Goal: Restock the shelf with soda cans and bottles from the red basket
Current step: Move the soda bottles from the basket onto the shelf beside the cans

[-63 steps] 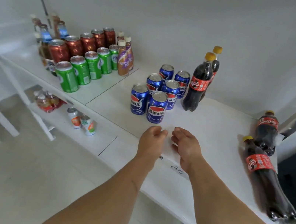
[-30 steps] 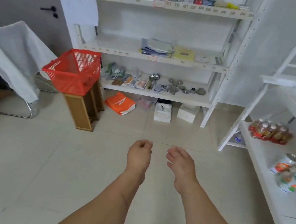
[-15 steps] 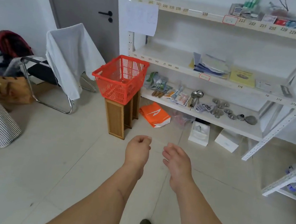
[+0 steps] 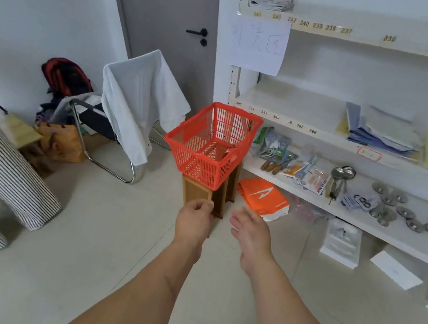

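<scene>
Both hands hold nothing: the left hand (image 4: 193, 221) loosely curled, the right hand (image 4: 250, 233) relaxed. The basket (image 4: 211, 144) sits atop a stool (image 4: 196, 194).

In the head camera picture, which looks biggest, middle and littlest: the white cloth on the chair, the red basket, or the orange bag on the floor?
1. White cloth on the chair: biggest.
2. Red basket: middle.
3. Orange bag on the floor: littlest.
They lie at about the same distance, so the order is fairly safe.
</scene>
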